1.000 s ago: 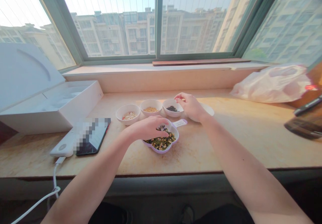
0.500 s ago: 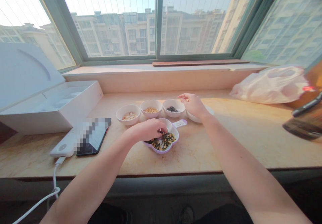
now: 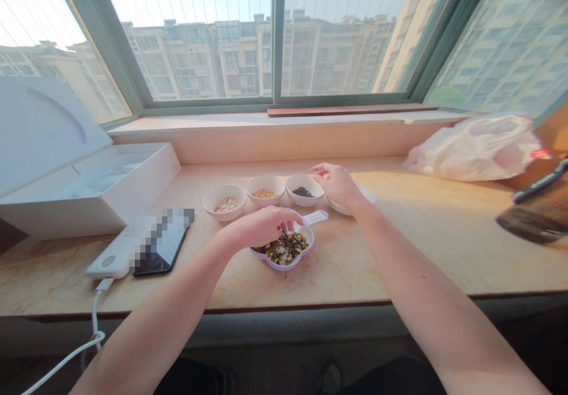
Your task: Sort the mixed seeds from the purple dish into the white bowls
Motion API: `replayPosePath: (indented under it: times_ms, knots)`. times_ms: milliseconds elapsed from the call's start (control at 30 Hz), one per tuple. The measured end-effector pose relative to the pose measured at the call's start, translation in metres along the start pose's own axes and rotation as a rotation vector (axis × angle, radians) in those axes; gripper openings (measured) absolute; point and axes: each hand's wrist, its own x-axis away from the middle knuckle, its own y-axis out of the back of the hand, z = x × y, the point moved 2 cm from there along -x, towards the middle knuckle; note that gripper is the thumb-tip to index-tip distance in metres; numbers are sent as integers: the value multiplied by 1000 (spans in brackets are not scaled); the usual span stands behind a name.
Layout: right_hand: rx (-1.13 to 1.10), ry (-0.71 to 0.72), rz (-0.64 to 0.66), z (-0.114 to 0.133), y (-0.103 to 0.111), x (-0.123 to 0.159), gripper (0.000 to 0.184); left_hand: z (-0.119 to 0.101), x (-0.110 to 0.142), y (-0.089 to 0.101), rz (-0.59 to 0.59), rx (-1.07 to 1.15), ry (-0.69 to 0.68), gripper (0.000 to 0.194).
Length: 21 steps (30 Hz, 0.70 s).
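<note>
My left hand [image 3: 261,227] hangs over a lilac flower-shaped dish [image 3: 280,267], its fingertips dipping towards a mix of green, dark and pale seeds [image 3: 284,248]. Whether those fingers hold any seeds I cannot tell. My right hand [image 3: 339,185] is curled just right of a small white bowl of black seeds [image 3: 303,201], above a white plate [image 3: 366,193]. Two more white bowls stand beside it, one with pale grains [image 3: 265,201] and one with pale flakes [image 3: 224,213].
All of this stands on a marble windowsill [image 3: 355,265]. To the left lie an open white box [image 3: 89,203], a power bank [image 3: 109,260] with a white cable [image 3: 93,318], and a pixelated phone [image 3: 162,253]. A plastic bag [image 3: 474,154] and a dark bottle [image 3: 532,220] sit right.
My right hand has shifted right, away from the black-seed bowl. My left hand has moved slightly within the space above the dish, and the seeds under it have shifted.
</note>
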Motion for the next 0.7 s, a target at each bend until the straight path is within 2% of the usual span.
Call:
replayPosePath:
  times_ms: [233,333,500,700]
  knots:
    - [-11,-11,6,5,1,1,23,4,-1,-1,-55,1,-60,63]
    - [-69,-8,40,16,2,5,20,7,-3,0,-163,-21,-56,56]
    - [-347,17,262,41,0,19,20,10,-3,8,-440,14,-83,57]
    - [-552,-9,667,57,-4,34,29,9,-2,13,-642,19,-97,52]
